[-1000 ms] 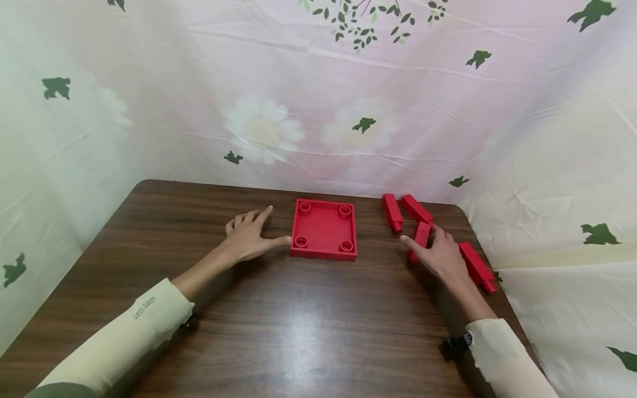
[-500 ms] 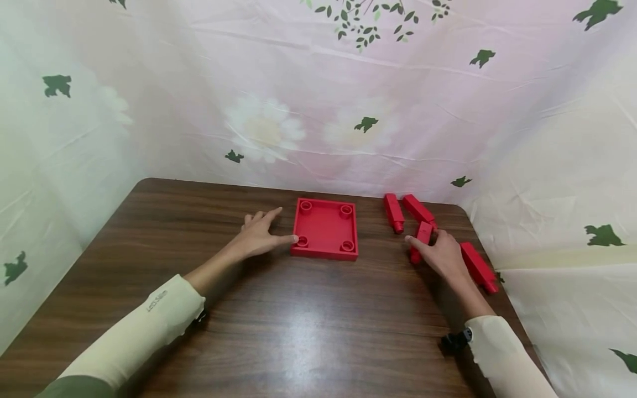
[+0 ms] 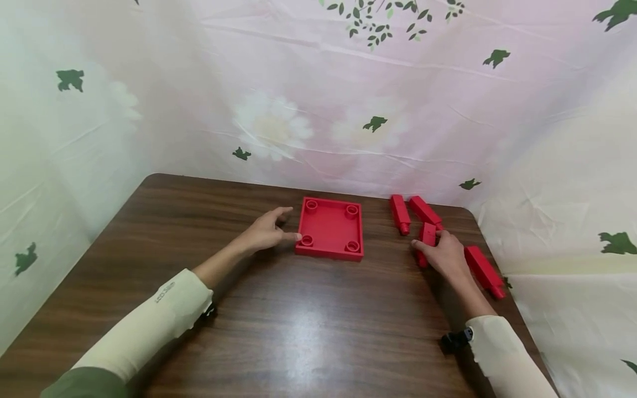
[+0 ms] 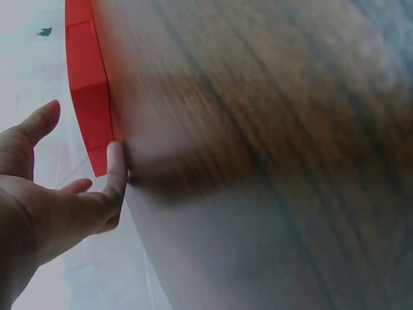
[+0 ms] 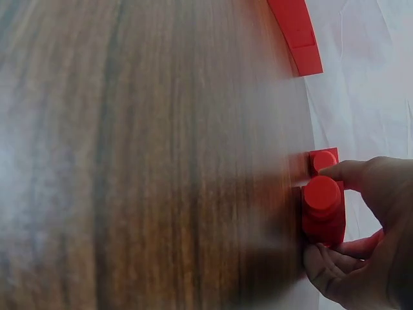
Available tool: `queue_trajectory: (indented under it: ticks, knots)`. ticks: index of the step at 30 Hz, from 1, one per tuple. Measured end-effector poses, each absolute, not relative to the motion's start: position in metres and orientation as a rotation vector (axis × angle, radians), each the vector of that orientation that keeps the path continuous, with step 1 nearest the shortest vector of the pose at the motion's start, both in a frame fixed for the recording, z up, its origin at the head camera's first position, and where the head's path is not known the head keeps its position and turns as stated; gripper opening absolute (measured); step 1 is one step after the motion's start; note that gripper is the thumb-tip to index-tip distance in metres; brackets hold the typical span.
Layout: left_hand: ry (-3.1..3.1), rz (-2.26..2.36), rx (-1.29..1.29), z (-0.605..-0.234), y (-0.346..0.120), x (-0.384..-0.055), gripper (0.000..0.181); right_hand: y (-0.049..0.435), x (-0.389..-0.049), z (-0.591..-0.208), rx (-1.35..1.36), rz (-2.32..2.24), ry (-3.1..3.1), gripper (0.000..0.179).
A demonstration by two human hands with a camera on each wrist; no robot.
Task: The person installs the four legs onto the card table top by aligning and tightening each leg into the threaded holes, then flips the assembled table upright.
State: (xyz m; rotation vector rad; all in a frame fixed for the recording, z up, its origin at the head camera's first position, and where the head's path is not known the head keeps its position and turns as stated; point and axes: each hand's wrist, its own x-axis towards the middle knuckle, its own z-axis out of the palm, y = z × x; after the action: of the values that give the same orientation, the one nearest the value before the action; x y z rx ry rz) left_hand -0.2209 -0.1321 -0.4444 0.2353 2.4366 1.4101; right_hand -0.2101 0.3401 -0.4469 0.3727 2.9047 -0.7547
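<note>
A square red panel (image 3: 330, 226) with a raised rim and a round socket in each corner lies on the table. My left hand (image 3: 261, 232) is at its left side, thumb by the near left socket and fingers loosely bent. In the left wrist view a fingertip of that left hand (image 4: 71, 213) meets the panel's edge (image 4: 91, 116). My right hand (image 3: 448, 257) holds a red square leg (image 3: 427, 235) with a round peg end. In the right wrist view the thumb is on one side of this leg (image 5: 322, 223) and the fingers on the other.
Two more red legs (image 3: 400, 214) (image 3: 424, 211) lie beyond my right hand near the table's back edge. Another red leg (image 3: 483, 271) lies to its right, by the right edge. Patterned cloth (image 3: 278, 83) hangs around the wooden table (image 3: 298, 326).
My left hand has moved right to the panel, its fingers drawing in. The right thumb and fingers have come in around the leg. The head view has shifted slightly.
</note>
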Motion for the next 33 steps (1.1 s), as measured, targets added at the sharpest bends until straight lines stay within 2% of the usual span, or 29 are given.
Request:
queue_trajectory:
  ticks: [4,14,22,33]
  knots:
    - [2.306,1.536,0.205,-0.446,-0.128,-0.221,0.088,0.341,-0.212,-0.447,0.365,-0.757,2.912,0.095]
    - [1.996,1.819,0.119,-0.457,-0.118,-0.226,0.084,0.341,-0.215,-0.445,0.308,-0.785,2.907,0.086]
    - [1.928,1.815,0.096,-0.462,-0.121,-0.227,0.067,0.342,-0.215,-0.444,0.280,-0.804,2.882,0.084]
    - [1.916,1.857,0.064,-0.464,-0.120,-0.225,0.068,0.340,-0.222,-0.447,0.292,-0.835,2.894,0.084]
